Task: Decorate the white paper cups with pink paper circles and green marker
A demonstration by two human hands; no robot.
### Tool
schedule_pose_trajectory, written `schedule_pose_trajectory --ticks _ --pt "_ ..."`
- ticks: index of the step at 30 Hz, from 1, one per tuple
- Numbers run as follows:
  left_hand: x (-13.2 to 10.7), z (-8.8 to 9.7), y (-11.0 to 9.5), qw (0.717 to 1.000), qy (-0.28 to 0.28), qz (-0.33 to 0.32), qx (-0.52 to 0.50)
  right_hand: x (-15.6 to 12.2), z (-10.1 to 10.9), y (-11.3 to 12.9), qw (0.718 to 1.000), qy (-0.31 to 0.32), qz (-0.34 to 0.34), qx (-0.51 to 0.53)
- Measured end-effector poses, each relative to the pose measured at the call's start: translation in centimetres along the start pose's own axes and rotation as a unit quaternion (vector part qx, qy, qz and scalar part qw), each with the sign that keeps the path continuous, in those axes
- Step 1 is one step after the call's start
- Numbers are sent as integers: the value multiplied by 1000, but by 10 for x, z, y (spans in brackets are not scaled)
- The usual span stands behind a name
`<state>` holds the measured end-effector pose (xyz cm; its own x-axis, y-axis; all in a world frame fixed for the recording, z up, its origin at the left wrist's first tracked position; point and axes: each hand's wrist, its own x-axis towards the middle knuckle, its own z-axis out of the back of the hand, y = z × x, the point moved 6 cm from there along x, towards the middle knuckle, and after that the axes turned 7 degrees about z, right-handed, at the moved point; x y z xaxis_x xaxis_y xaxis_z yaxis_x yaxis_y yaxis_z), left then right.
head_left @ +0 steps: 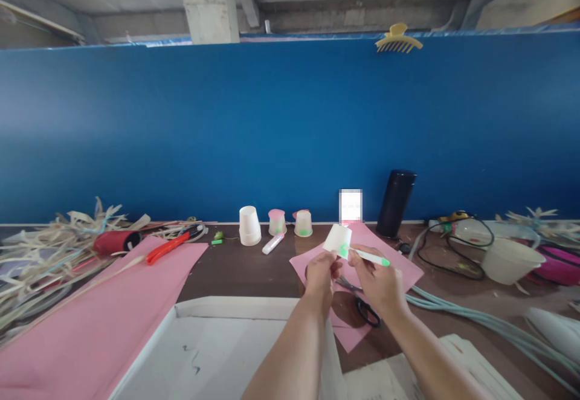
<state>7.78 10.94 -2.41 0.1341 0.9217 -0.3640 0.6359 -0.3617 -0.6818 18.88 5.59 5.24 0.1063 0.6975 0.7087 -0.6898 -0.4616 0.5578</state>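
Observation:
My left hand [321, 274] is closed on a small white paper cup [336, 238], held tilted above the pink paper. Green colouring marks the cup's lower right part. In my right hand [379, 283] is a white marker [369, 256] with a green end, its tip at the green patch. Scissors [367, 313] with dark handles lie below my hands, partly covered by them. Cut pink paper [408, 274] spreads underneath. Further left stand two small cups with pink tops, a left one [277, 223] and a right one [303, 225], both with green patches.
Stacked white cups [249, 228] and a pinkish-white marker [273, 243] lie left of my hands. A black bottle [396, 203] stands behind. A white tray [235, 307] is in front. Red-handled pliers [167, 249] rest on pink sheets; cords [480, 315] run right.

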Motion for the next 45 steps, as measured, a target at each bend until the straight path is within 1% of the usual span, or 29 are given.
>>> schedule_pose_trajectory --ticks 5,8,12,16,22,28,33,36,40,43,45 --pt "3 1 1 1000 5 -21 4 -2 -4 -1 999 31 8 -41" --pt "4 2 1 1000 3 -20 7 -2 -7 -3 998 41 14 -46" --pt "4 2 2 1000 8 -18 6 -2 -5 -3 998 28 13 -56" --pt "4 1 1 1000 15 -16 3 -2 -2 -1 999 14 5 -30" --pt "4 1 1 1000 13 -17 -2 -2 -5 -2 998 38 7 -45" --pt "4 1 2 1000 5 -9 -9 -1 -4 -3 999 26 -1 -39" --pt "4 1 1 1000 2 -13 -10 -1 -3 -3 998 34 -7 -48" --pt "5 2 2 1000 2 -17 -1 -1 -3 -1 999 24 -6 -40" --pt "9 3 3 999 11 -24 24 0 -1 -1 1000 -7 5 -9" --pt "11 4 5 998 11 -31 53 1 1 -2 1000 -26 15 -6" --pt "12 4 5 997 8 -37 68 2 2 -1 999 -27 18 -7"
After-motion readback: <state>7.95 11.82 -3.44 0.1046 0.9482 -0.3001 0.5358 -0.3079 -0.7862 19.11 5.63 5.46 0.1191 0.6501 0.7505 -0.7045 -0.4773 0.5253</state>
